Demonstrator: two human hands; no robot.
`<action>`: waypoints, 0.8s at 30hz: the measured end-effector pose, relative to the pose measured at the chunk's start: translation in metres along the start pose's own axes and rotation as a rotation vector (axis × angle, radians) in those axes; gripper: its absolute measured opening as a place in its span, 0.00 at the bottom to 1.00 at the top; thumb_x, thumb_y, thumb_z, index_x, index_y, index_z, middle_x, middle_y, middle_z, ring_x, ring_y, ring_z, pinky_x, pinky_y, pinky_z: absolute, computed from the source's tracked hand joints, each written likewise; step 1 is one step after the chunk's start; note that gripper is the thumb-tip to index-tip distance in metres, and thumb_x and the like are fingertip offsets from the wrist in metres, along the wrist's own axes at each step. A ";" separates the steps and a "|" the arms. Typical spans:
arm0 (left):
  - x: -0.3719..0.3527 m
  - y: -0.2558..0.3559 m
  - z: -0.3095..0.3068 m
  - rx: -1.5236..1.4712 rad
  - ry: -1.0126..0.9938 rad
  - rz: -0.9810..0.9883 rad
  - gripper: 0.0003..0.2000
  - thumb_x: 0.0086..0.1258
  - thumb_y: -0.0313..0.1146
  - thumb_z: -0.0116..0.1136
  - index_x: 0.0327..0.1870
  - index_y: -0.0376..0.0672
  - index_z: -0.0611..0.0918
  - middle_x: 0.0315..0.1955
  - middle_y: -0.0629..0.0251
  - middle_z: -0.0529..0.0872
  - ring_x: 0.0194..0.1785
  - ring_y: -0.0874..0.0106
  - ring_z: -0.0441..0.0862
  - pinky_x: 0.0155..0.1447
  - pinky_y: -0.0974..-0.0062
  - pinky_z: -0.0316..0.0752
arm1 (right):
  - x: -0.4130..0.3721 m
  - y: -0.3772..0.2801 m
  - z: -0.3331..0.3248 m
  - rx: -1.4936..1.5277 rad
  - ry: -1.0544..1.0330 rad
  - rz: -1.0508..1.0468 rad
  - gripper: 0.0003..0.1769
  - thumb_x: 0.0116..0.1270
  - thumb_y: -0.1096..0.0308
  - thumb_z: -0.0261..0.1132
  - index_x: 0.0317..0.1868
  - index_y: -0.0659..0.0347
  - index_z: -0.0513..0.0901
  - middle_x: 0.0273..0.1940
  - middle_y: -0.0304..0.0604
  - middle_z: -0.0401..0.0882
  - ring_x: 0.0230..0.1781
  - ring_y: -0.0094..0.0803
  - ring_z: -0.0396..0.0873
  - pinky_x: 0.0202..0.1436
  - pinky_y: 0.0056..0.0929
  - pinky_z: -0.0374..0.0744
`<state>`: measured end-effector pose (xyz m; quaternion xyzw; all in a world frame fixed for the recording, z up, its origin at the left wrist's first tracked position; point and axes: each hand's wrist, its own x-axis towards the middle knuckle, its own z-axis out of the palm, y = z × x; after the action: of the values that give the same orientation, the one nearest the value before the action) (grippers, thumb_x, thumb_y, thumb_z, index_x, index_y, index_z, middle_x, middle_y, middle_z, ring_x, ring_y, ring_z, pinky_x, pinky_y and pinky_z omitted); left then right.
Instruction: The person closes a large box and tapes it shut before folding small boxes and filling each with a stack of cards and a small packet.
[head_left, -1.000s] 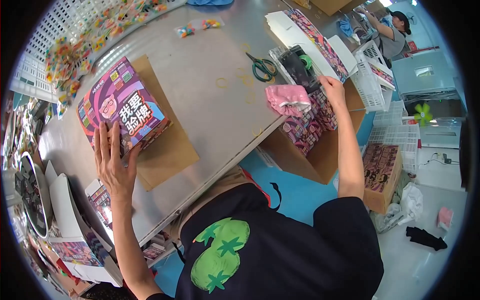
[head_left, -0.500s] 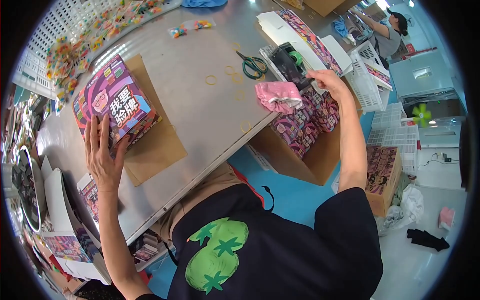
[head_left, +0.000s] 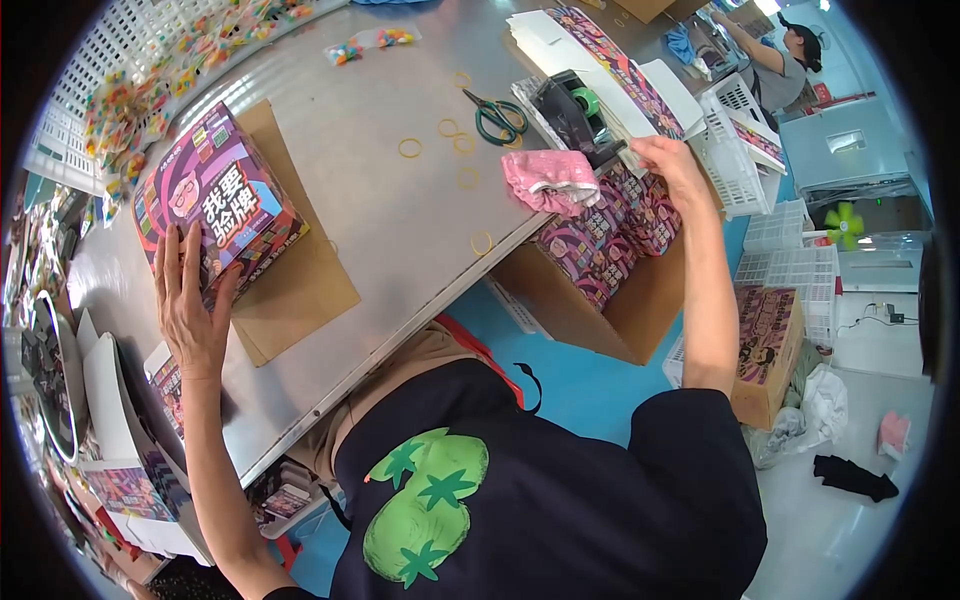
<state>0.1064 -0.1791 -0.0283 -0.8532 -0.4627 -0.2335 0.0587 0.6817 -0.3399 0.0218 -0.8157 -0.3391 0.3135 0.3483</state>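
Note:
My left hand (head_left: 190, 305) lies with its fingers spread on the front part of a purple printed box (head_left: 215, 200). This box rests on a flat brown cardboard sheet (head_left: 300, 290) on the metal table. Over at the right, my right hand (head_left: 675, 170) pinches the end of the tape (head_left: 627, 156) at the front of a black tape dispenser (head_left: 570, 110). A green roll sits in the dispenser; the strip itself is hard to see. Close by lie a pink cloth (head_left: 550, 182) and green-handled scissors (head_left: 498, 118).
Below my right arm, an open carton (head_left: 640, 325) holds several purple boxes. Rubber bands (head_left: 410, 148) lie on the table. A white basket (head_left: 75, 125) with small colourful packets stands at the far left. Flat printed card (head_left: 620, 70) is stacked behind the dispenser. Another person (head_left: 780, 75) works at the back right.
My right hand has moved slightly right, drawing away from the dispenser's front. My left hand stays on the box. The whole view has shifted a little.

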 end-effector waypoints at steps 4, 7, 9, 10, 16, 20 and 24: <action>0.000 0.000 0.001 -0.002 -0.007 -0.002 0.31 0.66 0.44 0.64 0.70 0.51 0.71 0.70 0.58 0.68 0.72 0.54 0.65 0.72 0.58 0.63 | -0.010 0.014 -0.017 -0.052 -0.024 0.050 0.12 0.62 0.57 0.69 0.38 0.57 0.87 0.29 0.26 0.79 0.27 0.15 0.73 0.34 0.18 0.69; -0.001 -0.002 0.002 -0.010 -0.002 0.004 0.31 0.66 0.45 0.63 0.71 0.51 0.70 0.71 0.57 0.67 0.72 0.55 0.64 0.72 0.58 0.62 | -0.002 0.037 -0.012 -0.090 -0.046 0.131 0.12 0.62 0.57 0.69 0.37 0.56 0.87 0.27 0.27 0.79 0.25 0.15 0.72 0.31 0.20 0.69; -0.001 0.005 -0.003 0.051 -0.028 -0.017 0.31 0.65 0.44 0.64 0.70 0.51 0.71 0.70 0.57 0.68 0.72 0.55 0.65 0.72 0.58 0.61 | 0.013 0.042 0.003 -0.190 -0.010 0.195 0.12 0.60 0.57 0.70 0.33 0.58 0.87 0.26 0.30 0.80 0.24 0.19 0.74 0.30 0.23 0.70; 0.000 0.009 -0.005 0.107 -0.048 -0.039 0.31 0.65 0.44 0.64 0.70 0.50 0.71 0.70 0.57 0.68 0.72 0.56 0.65 0.73 0.58 0.60 | 0.019 0.048 0.009 -0.240 0.008 0.226 0.12 0.59 0.57 0.70 0.32 0.58 0.87 0.26 0.31 0.80 0.24 0.21 0.75 0.29 0.24 0.71; -0.001 0.009 0.007 -0.074 0.094 -0.040 0.29 0.62 0.42 0.68 0.65 0.48 0.77 0.65 0.56 0.75 0.70 0.58 0.69 0.74 0.56 0.56 | -0.033 0.060 0.037 -0.709 0.149 0.010 0.11 0.57 0.64 0.68 0.26 0.65 0.84 0.27 0.38 0.83 0.24 0.28 0.78 0.30 0.28 0.74; 0.009 0.030 0.016 -0.051 0.152 -0.067 0.27 0.60 0.42 0.69 0.61 0.46 0.79 0.62 0.53 0.77 0.68 0.56 0.71 0.73 0.56 0.58 | -0.069 -0.036 0.112 0.094 -0.306 -0.076 0.07 0.68 0.66 0.64 0.38 0.62 0.83 0.23 0.27 0.72 0.21 0.16 0.66 0.26 0.18 0.64; 0.005 0.029 0.019 -0.078 0.190 -0.067 0.27 0.60 0.40 0.69 0.61 0.43 0.78 0.61 0.53 0.77 0.68 0.57 0.70 0.73 0.57 0.58 | -0.090 -0.120 0.239 0.411 -0.595 -0.319 0.08 0.68 0.67 0.64 0.39 0.63 0.82 0.26 0.28 0.72 0.23 0.14 0.66 0.27 0.16 0.62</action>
<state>0.1390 -0.1863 -0.0392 -0.8129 -0.4739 -0.3331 0.0609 0.4114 -0.2611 0.0066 -0.5394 -0.4780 0.5396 0.4351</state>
